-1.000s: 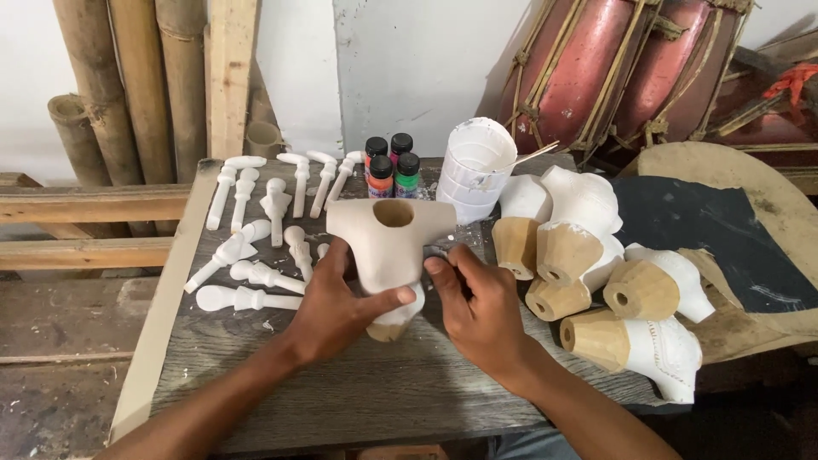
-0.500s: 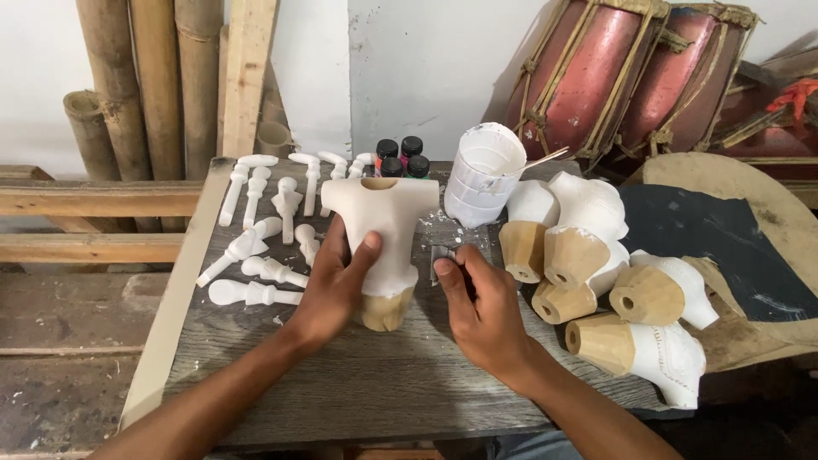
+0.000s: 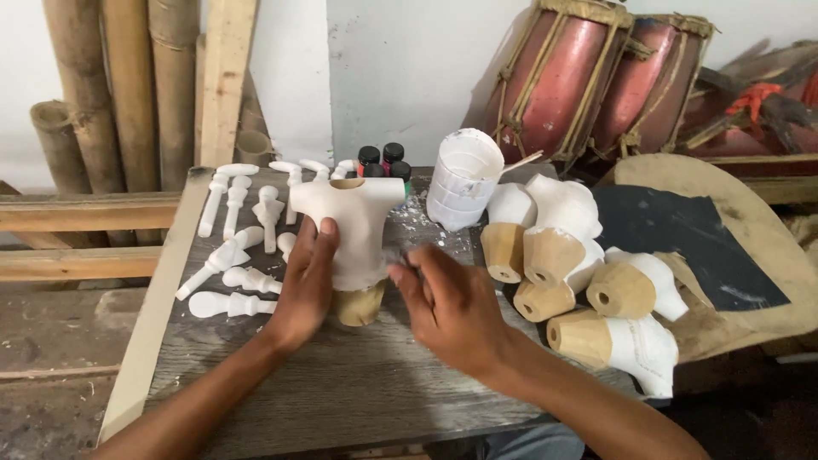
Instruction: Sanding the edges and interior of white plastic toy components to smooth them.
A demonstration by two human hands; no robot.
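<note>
a person's view down onto a worn grey wooden desk (image 3: 341, 400). the left hand (image 3: 308, 285) is wrapped around the side of a white-painted carved wooden torso (image 3: 349, 226), which stands upright near the middle of the desk with its bare wood base down and a round neck hole at the top. the thumb lies across the front, the fingers are out of sight behind. the right hand (image 3: 447, 307) hovers just beside the torso's lower right edge, fingers curled together as if pinching something small; it is blurred, so what it holds, if anything, cannot be told.

to the left lie white turned pegs (image 3: 230, 255) in loose rows. behind stand small dark-capped paint bottles (image 3: 383, 162) and a white paint-crusted cup (image 3: 463, 179). to the right, more half-painted torso pieces (image 3: 588, 290) lie on their sides.

judged from this, working the surface well calls for a firm left grip so the piece stays upright and does not rock on its narrow base, with light, even strokes from the right hand, kept clear of the thumb.
</note>
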